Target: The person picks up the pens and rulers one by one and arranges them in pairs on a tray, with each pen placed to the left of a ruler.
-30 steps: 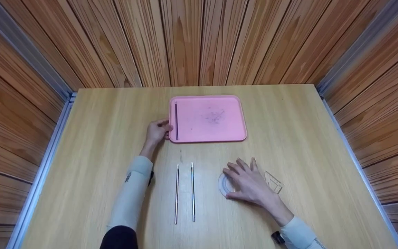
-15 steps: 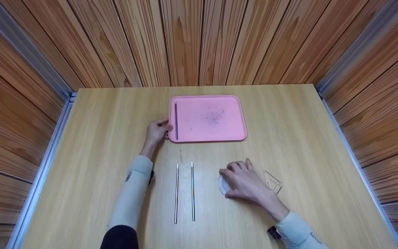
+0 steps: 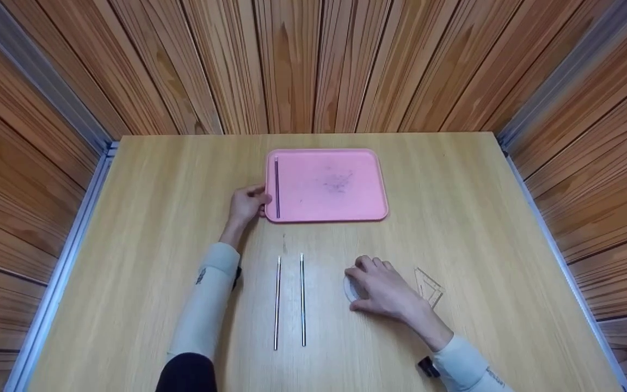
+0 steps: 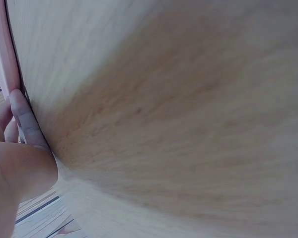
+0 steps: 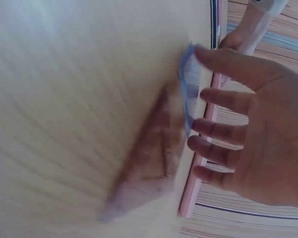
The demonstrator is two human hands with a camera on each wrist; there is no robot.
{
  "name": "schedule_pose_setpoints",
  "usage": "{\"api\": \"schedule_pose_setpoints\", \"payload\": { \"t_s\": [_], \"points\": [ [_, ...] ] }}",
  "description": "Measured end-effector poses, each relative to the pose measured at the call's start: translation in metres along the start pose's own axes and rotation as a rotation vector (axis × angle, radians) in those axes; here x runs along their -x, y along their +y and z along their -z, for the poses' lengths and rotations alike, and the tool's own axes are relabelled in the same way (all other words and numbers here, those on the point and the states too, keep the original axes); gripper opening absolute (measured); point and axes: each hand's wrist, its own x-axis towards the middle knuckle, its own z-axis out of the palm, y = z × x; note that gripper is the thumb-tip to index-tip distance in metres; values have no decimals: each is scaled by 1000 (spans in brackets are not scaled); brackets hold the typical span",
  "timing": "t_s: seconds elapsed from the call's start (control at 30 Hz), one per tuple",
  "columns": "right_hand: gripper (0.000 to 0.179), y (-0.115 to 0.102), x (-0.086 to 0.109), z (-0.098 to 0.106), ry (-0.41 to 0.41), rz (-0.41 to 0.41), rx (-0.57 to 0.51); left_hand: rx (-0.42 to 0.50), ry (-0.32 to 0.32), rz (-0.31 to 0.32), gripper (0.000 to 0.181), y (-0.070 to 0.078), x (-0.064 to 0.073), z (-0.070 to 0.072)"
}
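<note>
Evidently, the left hand (image 3: 244, 206) grips a pink tray (image 3: 324, 202), its thumb lapping over the rim on the left edge. The tray is a single smooth piece, rectangular with rounded corners and a raised rim, scuffed grey near its middle. It lies toward the far edge of the table (image 3: 145, 218). One dark, slender pencil (image 3: 277, 188) lies in it, parallel to the left edge and just beside the rim.

The right hand (image 3: 387, 291) is bent round one clear protractor (image 3: 352, 291), thumb and fingers grasping its curved border, which looks blue in the right wrist view. Most of that piece is hidden under the palm. It is nearer the front of the surface than the tray, below the tray's near right corner. Just right of the hand is one clear set square (image 3: 429, 286), thin and three-sided, with dark markings.

Two shiny, straight pencils lie side by side, apart from each other, below the tray's near left corner: a left pencil (image 3: 277, 302) and a right pencil (image 3: 302, 299). Both point toward the far edge. The tabletop is pale, wood-grained and flat; beyond its far edge stands a wall (image 3: 286, 65) of brown wooden planks.
</note>
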Motion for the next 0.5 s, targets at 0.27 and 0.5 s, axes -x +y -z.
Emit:
{"api": "schedule_pose_setpoints", "payload": {
  "t_s": [0.27,0.5],
  "points": [
    [66,-12,3,-8,90,-20,71,13,-6,8,41,0,-1,0],
    [52,-26,0,-16,152,-19,256,29,-13,6,41,0,0,0]
  ]
}}
